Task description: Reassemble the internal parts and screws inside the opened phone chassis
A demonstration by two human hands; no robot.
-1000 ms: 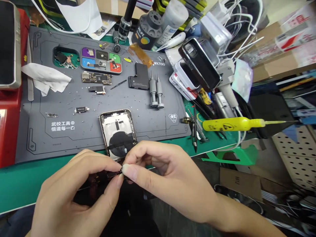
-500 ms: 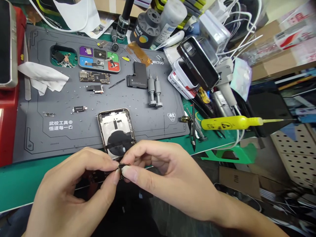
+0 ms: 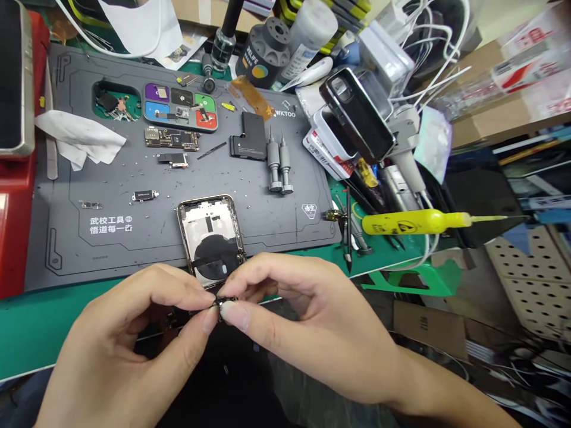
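Observation:
Between the fingertips of both hands is a small dark phone part [image 3: 219, 302], mostly covered by the fingers, so its exact kind is hard to make out. My left hand [image 3: 147, 321] pinches it from the left with thumb and forefinger. From the other side, my right hand [image 3: 285, 315] grips it the same way. Just beyond the fingers lies an opened phone housing [image 3: 214, 232], its white inner back and black round pad showing. Farther off on the grey work mat [image 3: 285, 220] are a logic board [image 3: 172, 139], a battery [image 3: 248, 138] and a small black module [image 3: 145, 195].
Two grey screwdrivers [image 3: 279, 160] lie beside the battery. A colored parts tray [image 3: 180, 107] holds small pieces. At left is a crumpled white wipe [image 3: 80, 137]; at right, a yellow tube with a needle tip [image 3: 405, 222] and stacked phones [image 3: 358, 113]. Loose screws dot the mat.
Both hands stay almost in place, still gripping the small dark part, which has turned slightly between the fingertips. The view has shifted a little.

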